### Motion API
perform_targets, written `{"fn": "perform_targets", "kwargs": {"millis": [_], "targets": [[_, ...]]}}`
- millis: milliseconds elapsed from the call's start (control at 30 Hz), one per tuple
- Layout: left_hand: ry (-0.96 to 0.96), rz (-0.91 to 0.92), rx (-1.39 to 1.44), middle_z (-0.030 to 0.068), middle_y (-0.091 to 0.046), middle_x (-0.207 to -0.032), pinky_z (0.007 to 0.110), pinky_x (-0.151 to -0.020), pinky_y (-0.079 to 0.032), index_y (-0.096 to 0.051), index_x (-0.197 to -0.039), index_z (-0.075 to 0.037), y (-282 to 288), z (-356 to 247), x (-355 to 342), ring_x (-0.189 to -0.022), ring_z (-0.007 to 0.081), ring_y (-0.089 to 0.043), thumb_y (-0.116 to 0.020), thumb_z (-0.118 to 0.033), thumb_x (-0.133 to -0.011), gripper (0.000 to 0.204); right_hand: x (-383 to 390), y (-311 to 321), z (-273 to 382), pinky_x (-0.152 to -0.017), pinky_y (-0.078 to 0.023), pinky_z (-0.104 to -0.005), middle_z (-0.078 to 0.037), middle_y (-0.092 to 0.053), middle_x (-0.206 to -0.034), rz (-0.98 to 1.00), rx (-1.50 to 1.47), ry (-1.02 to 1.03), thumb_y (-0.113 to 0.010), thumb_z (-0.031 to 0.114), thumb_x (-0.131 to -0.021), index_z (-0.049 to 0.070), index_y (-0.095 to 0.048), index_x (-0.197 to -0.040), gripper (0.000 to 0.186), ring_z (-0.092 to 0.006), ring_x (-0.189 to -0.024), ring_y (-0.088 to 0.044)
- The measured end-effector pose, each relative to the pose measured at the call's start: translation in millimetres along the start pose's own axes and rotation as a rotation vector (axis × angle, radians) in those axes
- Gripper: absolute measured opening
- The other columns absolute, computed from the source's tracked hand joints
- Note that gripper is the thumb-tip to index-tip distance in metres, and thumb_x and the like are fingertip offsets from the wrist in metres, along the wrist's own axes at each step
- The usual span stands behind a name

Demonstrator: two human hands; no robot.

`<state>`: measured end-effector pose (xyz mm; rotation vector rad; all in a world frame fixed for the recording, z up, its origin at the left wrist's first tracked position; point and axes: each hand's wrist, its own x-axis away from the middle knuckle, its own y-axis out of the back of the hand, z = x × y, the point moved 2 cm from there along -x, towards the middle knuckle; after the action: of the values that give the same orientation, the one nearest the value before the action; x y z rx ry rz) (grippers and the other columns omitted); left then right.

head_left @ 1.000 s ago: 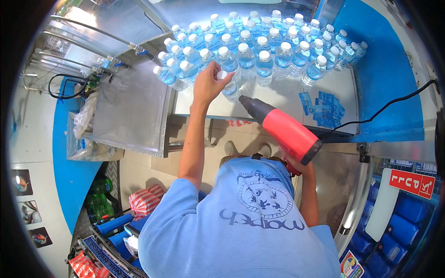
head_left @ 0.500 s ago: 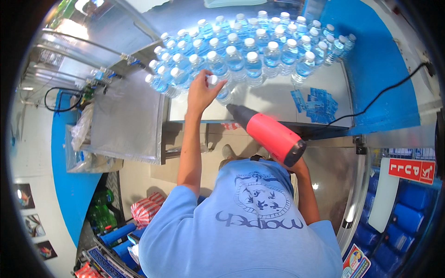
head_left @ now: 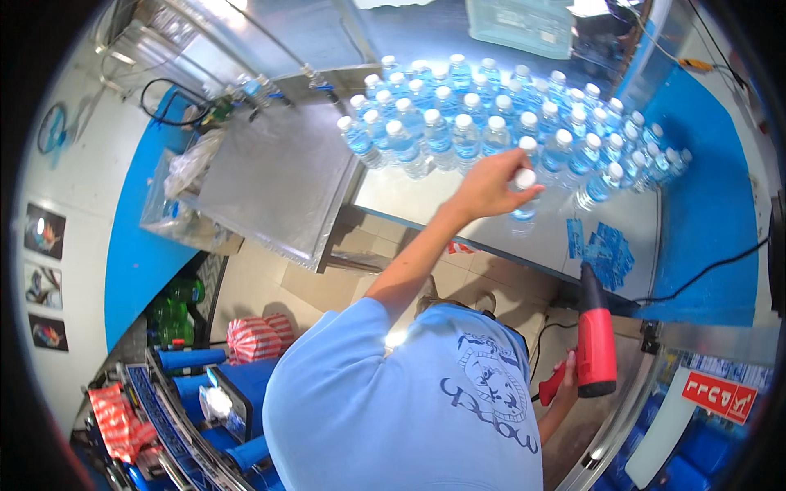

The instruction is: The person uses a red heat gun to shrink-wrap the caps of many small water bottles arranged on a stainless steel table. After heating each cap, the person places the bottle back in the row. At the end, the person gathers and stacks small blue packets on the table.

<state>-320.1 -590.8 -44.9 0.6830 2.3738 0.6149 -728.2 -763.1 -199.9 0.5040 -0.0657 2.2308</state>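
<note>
My left hand [head_left: 493, 186] has its fingers and thumb around the cap end of a small clear water bottle [head_left: 522, 214] with a white cap, at the front of the bottle group. Low on the right, my right hand [head_left: 565, 388] grips the red handle of a heat gun [head_left: 596, 348], its fingers partly hidden. The gun's black nozzle points away from me, toward a loose pile of flat blue labels [head_left: 607, 254] on the white counter. Behind my left hand stand several rows of upright bottles [head_left: 439, 135] with white caps and blue labels.
Left of the white counter [head_left: 401, 192] is a metal worktop [head_left: 270, 176] with taps [head_left: 319, 82] above it. A black cord [head_left: 704, 274] runs along the right wall. Red-and-white striped bags [head_left: 254, 337] and a cart [head_left: 164, 417] are on the floor at left.
My left hand has moved right along the front of the bottles, with a bottle in its fingers. The heat gun has swung away from that bottle toward the labels. The view has turned.
</note>
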Motion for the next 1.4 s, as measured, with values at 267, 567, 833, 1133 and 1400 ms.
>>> {"fn": "perform_targets", "kwargs": {"millis": [267, 567, 833, 1133, 1400], "targets": [[0.110, -0.023, -0.118, 0.0117, -0.065, -0.086, 0.038, -0.068, -0.051, -0.062, -0.104, -0.006, 16, 18, 6, -0.075, 0.0286, -0.064, -0.083, -0.033, -0.086, 0.039, -6, -11, -19, -0.064, -0.047, -0.0294, -0.003, -0.062, -0.077, -0.050, -0.091, -0.003, -0.070, 0.033, -0.099, 0.006, -0.067, -0.114, 0.032, -0.0127, -0.069, -0.059], [0.096, -0.034, -0.437, 0.0129, -0.063, -0.112, 0.046, -0.082, -0.052, -0.066, -0.114, -0.010, 83, 71, 26, -0.101, 0.0369, -0.065, -0.077, -0.022, -0.088, 0.030, -16, -37, 21, -0.061, -0.045, -0.0281, -0.003, -0.062, -0.076, -0.051, -0.092, 0.117, -0.070, 0.023, -0.099, 0.005, -0.065, -0.110, 0.022, -0.0120, -0.068, -0.059], [0.102, -0.096, -0.483, 0.0128, -0.063, -0.111, 0.043, -0.082, -0.052, -0.069, -0.120, -0.012, 101, 102, 27, -0.094, 0.0323, -0.065, -0.076, -0.012, -0.089, 0.033, -44, -52, -6, -0.074, -0.051, -0.0314, -0.005, -0.068, -0.087, -0.094, 0.255, 0.426, -0.072, 0.021, -0.098, 0.002, -0.066, -0.118, 0.028, -0.0167, -0.080, -0.065], [-0.039, -0.385, -0.528, 0.0176, -0.062, -0.115, 0.042, -0.098, -0.047, -0.065, -0.125, -0.004, 75, 86, 45, -0.113, 0.0347, -0.059, -0.072, -0.003, -0.092, 0.034, -136, -57, 92, -0.094, -0.050, -0.0489, -0.022, -0.057, -0.121, -0.316, 0.510, 0.673, -0.076, 0.008, -0.078, 0.002, -0.057, -0.125, 0.050, -0.0450, -0.116, -0.057], [-0.233, 0.274, -0.046, 0.0123, -0.069, -0.110, 0.044, -0.092, -0.053, -0.068, -0.105, -0.006, -65, 43, 79, -0.105, 0.0332, -0.066, -0.067, -0.002, -0.087, 0.019, -229, 1, 130, -0.084, -0.053, -0.0541, -0.016, -0.056, -0.126, -0.349, 0.837, 0.613, -0.073, 0.013, -0.083, 0.010, -0.057, -0.127, 0.048, -0.0460, -0.107, -0.063]]}}
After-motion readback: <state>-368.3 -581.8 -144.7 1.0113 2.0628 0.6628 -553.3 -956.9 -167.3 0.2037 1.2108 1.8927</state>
